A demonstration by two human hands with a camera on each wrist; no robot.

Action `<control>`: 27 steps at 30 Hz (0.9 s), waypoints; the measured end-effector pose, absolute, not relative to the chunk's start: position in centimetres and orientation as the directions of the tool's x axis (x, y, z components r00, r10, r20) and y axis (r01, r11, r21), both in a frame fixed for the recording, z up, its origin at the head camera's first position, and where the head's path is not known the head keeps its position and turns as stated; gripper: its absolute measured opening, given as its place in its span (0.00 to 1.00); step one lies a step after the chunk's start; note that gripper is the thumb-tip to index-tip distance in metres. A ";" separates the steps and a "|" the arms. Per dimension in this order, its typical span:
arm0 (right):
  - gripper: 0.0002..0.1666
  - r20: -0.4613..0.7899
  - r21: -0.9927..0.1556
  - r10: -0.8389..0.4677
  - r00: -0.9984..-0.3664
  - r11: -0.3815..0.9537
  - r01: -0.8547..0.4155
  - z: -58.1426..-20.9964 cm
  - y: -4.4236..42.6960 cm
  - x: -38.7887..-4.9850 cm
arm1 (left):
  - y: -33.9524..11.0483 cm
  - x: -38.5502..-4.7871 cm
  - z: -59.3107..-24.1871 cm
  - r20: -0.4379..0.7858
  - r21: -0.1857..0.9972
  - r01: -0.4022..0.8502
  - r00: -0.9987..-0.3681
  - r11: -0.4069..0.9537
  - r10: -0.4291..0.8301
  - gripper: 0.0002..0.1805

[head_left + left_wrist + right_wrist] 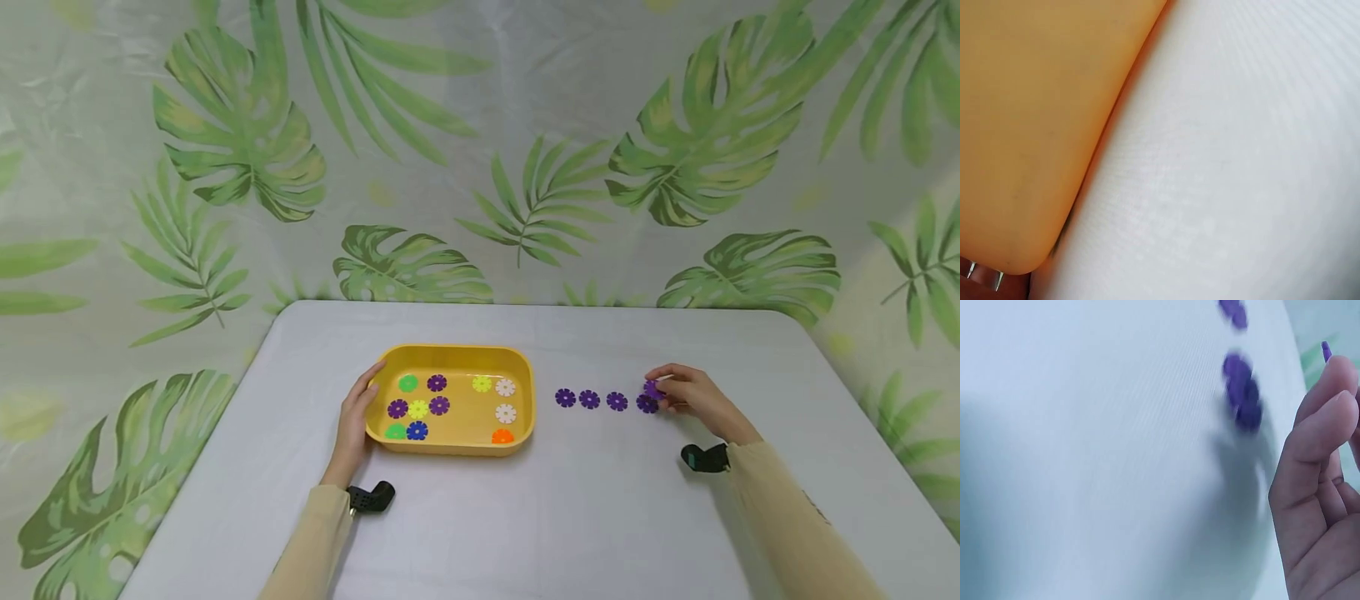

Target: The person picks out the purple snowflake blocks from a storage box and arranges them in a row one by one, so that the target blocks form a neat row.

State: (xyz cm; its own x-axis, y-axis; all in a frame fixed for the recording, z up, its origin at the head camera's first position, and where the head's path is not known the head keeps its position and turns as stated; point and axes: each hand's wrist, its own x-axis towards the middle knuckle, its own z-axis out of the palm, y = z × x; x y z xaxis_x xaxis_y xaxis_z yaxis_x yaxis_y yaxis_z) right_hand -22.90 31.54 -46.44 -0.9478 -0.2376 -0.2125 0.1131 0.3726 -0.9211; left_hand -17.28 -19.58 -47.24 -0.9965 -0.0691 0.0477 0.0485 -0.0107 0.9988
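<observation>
A yellow tray [450, 448] stands on the white table, its left end touched by my left hand [354, 425], the fingers along the wall and rim. In the left wrist view the tray's side [1041, 125] fills the left part. To the right of the tray, several purple flower-shaped pieces [589, 399] lie in a row. My right hand [693, 398] pinches another purple piece [652, 389] just above the row's right end. In the right wrist view that piece [1326, 351] shows edge-on beyond the fingertips of my right hand [1316, 469], partly hidden.
Inside the tray lie green [407, 382], purple, yellow [482, 383], blue [417, 430], white [506, 413] and orange [502, 436] pieces. A leaf-patterned cloth [525, 208] hangs behind the table's [585, 517] far edge.
</observation>
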 end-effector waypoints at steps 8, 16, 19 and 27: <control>0.19 -0.231 -0.806 -0.138 -0.963 0.582 0.110 -47.6 34.2 -22.0 | -19.7 -17.2 -47.3 0.037 0.999 0.039 -0.997 -0.020 -0.067 0.23; 0.17 -0.154 -0.749 -0.128 -0.980 0.662 0.031 -46.9 32.7 -22.1 | -19.6 -17.2 -47.3 0.031 0.999 0.033 -0.997 -0.021 -0.069 0.23; 0.18 -0.137 -0.800 -0.164 -0.977 0.600 0.011 -45.8 31.1 -22.4 | -19.7 -17.2 -47.2 0.030 0.999 0.031 -0.997 -0.021 -0.072 0.23; 0.22 -0.125 -0.916 -0.341 -0.932 0.400 -0.024 -42.0 23.8 -23.6 | -19.5 -17.2 -47.2 0.041 0.999 0.043 -0.997 -0.016 -0.068 0.23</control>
State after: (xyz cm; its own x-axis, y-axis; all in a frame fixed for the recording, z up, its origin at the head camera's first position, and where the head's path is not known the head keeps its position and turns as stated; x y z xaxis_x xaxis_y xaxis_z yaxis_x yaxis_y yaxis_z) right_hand -23.56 23.83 -42.02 -0.9318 -0.3410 -0.1246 -0.0238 0.3997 -0.9163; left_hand -17.24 -19.55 -47.25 -0.9969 -0.0676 0.0414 0.0426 -0.0160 0.9990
